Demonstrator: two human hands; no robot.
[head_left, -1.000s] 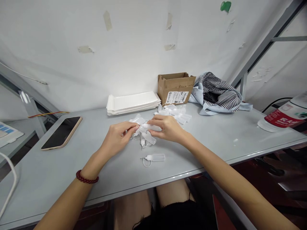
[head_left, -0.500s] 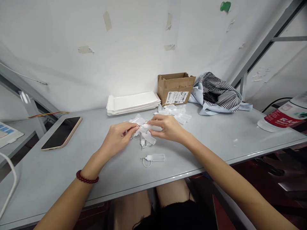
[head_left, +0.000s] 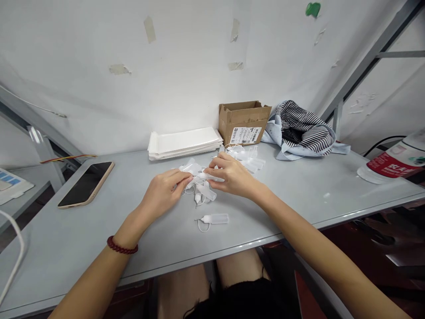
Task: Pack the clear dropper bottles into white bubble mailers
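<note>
A small translucent needle-tip bottle (head_left: 214, 178) lies sideways in my right hand (head_left: 232, 175), its thumb and fingers closed round the body. Its white top and thin needle point left, toward my left hand (head_left: 168, 186). The left thumb and forefinger are pinched at the needle's end; any small cap between them is hidden. More such bottles (head_left: 206, 191) lie in a loose pile beneath and beside both hands. Nearer the front edge, a single needle-tip bottle (head_left: 219, 218) lies on its side with its looped strap showing.
On the grey table (head_left: 159, 248) a phone (head_left: 86, 184) lies at left. White flat trays or boxes (head_left: 182, 141) are stacked by the wall. An open cardboard box (head_left: 244, 122), more small bottles (head_left: 254, 164), striped cloth (head_left: 300, 133) and a large red-labelled bottle (head_left: 395, 159) stand rightward.
Both hands stay at almost the same spot. The right fingers have shifted slightly on the bottle, and a thin bit of needle shows between its top and the left fingertips.
</note>
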